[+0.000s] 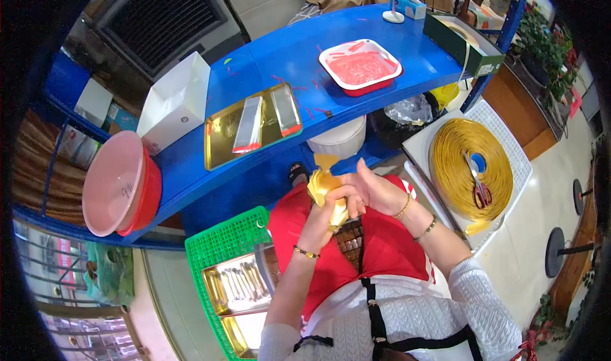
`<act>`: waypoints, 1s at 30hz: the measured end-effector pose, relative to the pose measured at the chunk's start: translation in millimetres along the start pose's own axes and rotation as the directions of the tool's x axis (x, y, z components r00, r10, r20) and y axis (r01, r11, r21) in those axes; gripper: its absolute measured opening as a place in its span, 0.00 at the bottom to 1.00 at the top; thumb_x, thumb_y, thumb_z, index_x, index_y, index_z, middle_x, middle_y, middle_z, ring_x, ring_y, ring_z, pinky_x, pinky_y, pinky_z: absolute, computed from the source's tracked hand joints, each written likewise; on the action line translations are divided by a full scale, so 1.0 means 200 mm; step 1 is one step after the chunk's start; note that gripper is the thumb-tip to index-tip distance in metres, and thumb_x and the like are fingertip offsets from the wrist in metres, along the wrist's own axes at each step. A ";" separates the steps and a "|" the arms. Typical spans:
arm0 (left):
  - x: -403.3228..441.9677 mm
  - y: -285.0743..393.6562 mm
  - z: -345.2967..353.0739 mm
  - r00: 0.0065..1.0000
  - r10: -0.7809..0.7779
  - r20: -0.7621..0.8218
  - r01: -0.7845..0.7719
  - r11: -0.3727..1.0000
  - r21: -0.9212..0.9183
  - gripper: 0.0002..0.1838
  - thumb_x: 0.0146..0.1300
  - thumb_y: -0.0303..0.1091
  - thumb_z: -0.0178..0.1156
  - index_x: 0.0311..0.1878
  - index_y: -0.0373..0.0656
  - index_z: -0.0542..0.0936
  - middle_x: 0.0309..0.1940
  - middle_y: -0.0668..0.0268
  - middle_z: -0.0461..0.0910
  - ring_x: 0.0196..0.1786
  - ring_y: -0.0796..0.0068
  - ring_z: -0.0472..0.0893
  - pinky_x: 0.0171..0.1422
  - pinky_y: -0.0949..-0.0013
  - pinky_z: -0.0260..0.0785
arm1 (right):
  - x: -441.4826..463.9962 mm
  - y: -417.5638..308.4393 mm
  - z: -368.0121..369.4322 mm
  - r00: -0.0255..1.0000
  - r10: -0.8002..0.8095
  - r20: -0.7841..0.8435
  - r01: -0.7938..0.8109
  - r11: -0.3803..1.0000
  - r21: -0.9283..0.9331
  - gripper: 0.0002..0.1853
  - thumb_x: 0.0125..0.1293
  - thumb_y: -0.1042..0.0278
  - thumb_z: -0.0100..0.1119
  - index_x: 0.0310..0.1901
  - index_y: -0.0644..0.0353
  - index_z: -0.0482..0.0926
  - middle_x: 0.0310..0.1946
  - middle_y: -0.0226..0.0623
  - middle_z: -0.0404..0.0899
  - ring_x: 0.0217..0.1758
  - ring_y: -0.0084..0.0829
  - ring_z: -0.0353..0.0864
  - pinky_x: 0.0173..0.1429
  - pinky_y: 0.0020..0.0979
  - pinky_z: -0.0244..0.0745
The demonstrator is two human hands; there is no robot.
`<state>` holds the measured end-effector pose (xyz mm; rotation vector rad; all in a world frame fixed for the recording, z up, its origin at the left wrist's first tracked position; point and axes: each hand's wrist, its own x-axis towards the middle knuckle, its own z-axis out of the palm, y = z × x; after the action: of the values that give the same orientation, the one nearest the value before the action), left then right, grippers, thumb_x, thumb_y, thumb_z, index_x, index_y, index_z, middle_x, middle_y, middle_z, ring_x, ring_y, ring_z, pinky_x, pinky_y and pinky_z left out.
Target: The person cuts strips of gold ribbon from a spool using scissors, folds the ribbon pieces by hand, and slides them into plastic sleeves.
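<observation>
My left hand (324,215) is closed around a folded bundle of gold ribbon (323,184), held above my lap. One flat end of the ribbon sticks up past the bundle. Against it, from the right, comes my right hand (379,194), its thumb spread upward and its fingers reaching to the ribbon and the left fingers. Some of those fingertips are hidden. To the right, a large coil of gold ribbon (445,170) lies on a white surface, with red-handled scissors (478,183) on top of it.
Ahead, a blue shelf table (267,49) carries a gold tray (217,129) with clear packets, a red-and-white tray (394,65) and a white box (172,103). Basins (113,183) stand at its left end. A green crate (219,230) beside my legs holds gold trays.
</observation>
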<state>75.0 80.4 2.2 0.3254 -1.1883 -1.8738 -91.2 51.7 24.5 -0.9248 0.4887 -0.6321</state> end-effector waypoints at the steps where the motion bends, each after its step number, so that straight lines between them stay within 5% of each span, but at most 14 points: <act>1: -0.02 0.00 0.03 0.992 -0.029 -0.124 0.030 1.000 0.006 0.27 0.67 0.54 0.44 0.55 0.38 0.68 0.37 0.64 0.75 0.38 0.75 0.76 0.46 0.70 0.70 | 0.00 0.01 0.01 0.999 -0.030 0.031 0.028 0.998 0.054 0.39 0.67 0.33 0.25 0.59 0.67 0.61 0.47 0.40 0.78 0.24 0.21 0.79 0.24 0.15 0.63; 4: -0.07 0.00 0.03 0.926 -0.166 -0.340 0.193 0.980 0.045 0.20 0.67 0.45 0.48 0.51 0.37 0.70 0.34 0.67 0.75 0.33 0.75 0.75 0.44 0.68 0.70 | -0.02 0.00 0.05 0.980 -0.193 -0.056 0.175 0.955 -0.240 0.34 0.69 0.39 0.31 0.60 0.64 0.59 0.46 0.38 0.78 0.23 0.20 0.77 0.25 0.16 0.64; 5: -0.09 -0.02 0.00 0.923 -0.173 -0.343 0.181 0.983 -0.007 0.18 0.67 0.43 0.49 0.51 0.37 0.70 0.33 0.67 0.75 0.33 0.75 0.75 0.44 0.68 0.70 | -0.03 0.00 0.05 0.953 -0.289 -0.089 0.264 0.939 -0.220 0.27 0.70 0.48 0.41 0.61 0.63 0.59 0.44 0.35 0.78 0.27 0.17 0.75 0.28 0.16 0.65; 8: -0.14 -0.08 -0.08 0.933 -0.169 -0.318 0.117 0.977 -0.176 0.15 0.66 0.37 0.50 0.49 0.37 0.70 0.33 0.66 0.75 0.34 0.75 0.76 0.45 0.66 0.71 | -0.04 0.10 -0.03 0.830 -0.431 -0.354 0.293 0.877 -0.380 0.25 0.69 0.60 0.49 0.62 0.63 0.58 0.43 0.33 0.77 0.33 0.17 0.74 0.32 0.18 0.68; 9: -0.15 -0.10 -0.09 0.946 -0.151 -0.288 0.081 0.967 -0.242 0.15 0.65 0.36 0.50 0.50 0.36 0.70 0.33 0.65 0.76 0.34 0.74 0.76 0.46 0.65 0.72 | -0.04 0.15 -0.03 0.819 -0.435 -0.375 0.343 0.894 -0.287 0.29 0.65 0.65 0.55 0.63 0.64 0.55 0.43 0.36 0.76 0.36 0.18 0.75 0.36 0.21 0.71; 12: -0.15 -0.10 -0.01 0.925 -0.210 -0.317 0.102 0.940 -0.325 0.15 0.64 0.33 0.50 0.50 0.35 0.70 0.34 0.62 0.76 0.36 0.71 0.77 0.49 0.60 0.72 | -0.05 0.24 -0.01 0.891 -0.353 -0.287 0.228 0.892 -0.390 0.33 0.62 0.65 0.59 0.64 0.66 0.53 0.44 0.38 0.75 0.36 0.20 0.75 0.40 0.25 0.73; 13: -0.14 -0.10 0.02 0.906 -0.249 -0.343 0.131 0.934 -0.332 0.14 0.64 0.33 0.50 0.49 0.34 0.70 0.35 0.61 0.77 0.36 0.69 0.78 0.50 0.59 0.72 | -0.04 0.23 0.01 0.928 -0.257 -0.271 0.179 0.942 -0.283 0.36 0.61 0.64 0.61 0.64 0.66 0.52 0.42 0.39 0.76 0.34 0.21 0.77 0.36 0.24 0.75; 16: -0.18 -0.17 0.01 0.934 -0.259 -0.248 0.170 0.929 -0.327 0.13 0.63 0.31 0.49 0.46 0.32 0.72 0.37 0.58 0.77 0.40 0.66 0.78 0.53 0.55 0.71 | -0.04 0.14 0.07 0.966 0.003 -0.258 -0.026 0.996 -0.088 0.35 0.60 0.66 0.62 0.63 0.66 0.54 0.40 0.40 0.77 0.30 0.21 0.78 0.28 0.20 0.74; 20: -0.23 -0.21 0.05 0.943 -0.305 -0.132 0.271 0.935 -0.229 0.11 0.62 0.31 0.49 0.40 0.31 0.75 0.37 0.58 0.77 0.43 0.64 0.78 0.53 0.62 0.69 | 0.01 0.19 0.09 0.942 -0.128 -0.311 0.110 0.991 -0.074 0.28 0.60 0.70 0.61 0.59 0.65 0.61 0.36 0.39 0.78 0.26 0.20 0.78 0.23 0.17 0.72; 21: -0.23 -0.22 0.05 0.950 -0.299 -0.093 0.283 0.947 -0.155 0.11 0.63 0.31 0.51 0.44 0.33 0.74 0.39 0.61 0.77 0.44 0.68 0.78 0.53 0.67 0.68 | 0.01 0.18 0.10 0.942 -0.096 -0.321 0.079 0.995 -0.064 0.24 0.58 0.73 0.62 0.55 0.60 0.66 0.35 0.31 0.77 0.31 0.17 0.76 0.33 0.18 0.71; 24: -0.23 -0.18 0.02 0.863 -0.414 -0.290 0.459 0.882 0.109 0.15 0.62 0.29 0.52 0.51 0.36 0.70 0.42 0.65 0.76 0.44 0.73 0.77 0.52 0.70 0.69 | -0.03 0.14 0.17 0.926 -0.178 -0.334 0.177 0.984 -0.033 0.24 0.58 0.74 0.62 0.55 0.59 0.66 0.32 0.29 0.77 0.33 0.16 0.76 0.36 0.18 0.70; 25: -0.20 -0.11 0.05 0.908 -0.319 -0.270 0.364 0.921 0.136 0.20 0.62 0.28 0.53 0.57 0.39 0.65 0.45 0.67 0.75 0.45 0.75 0.77 0.50 0.71 0.69 | -0.04 0.14 0.18 0.916 -0.201 -0.349 0.181 0.980 -0.087 0.23 0.58 0.75 0.62 0.55 0.59 0.67 0.32 0.29 0.77 0.32 0.16 0.75 0.35 0.18 0.70; 30: -0.20 -0.16 0.02 0.905 -0.313 -0.287 0.280 0.948 -0.150 0.19 0.62 0.28 0.50 0.56 0.37 0.66 0.43 0.64 0.75 0.45 0.71 0.78 0.48 0.69 0.71 | -0.02 0.17 0.17 0.885 -0.299 -0.357 0.142 0.903 -0.405 0.25 0.56 0.75 0.62 0.56 0.60 0.66 0.34 0.33 0.78 0.35 0.20 0.77 0.38 0.21 0.71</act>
<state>79.3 120.1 -31.0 0.7475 -0.8590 -2.0445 -62.1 89.5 13.8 -1.2225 0.9113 -0.9802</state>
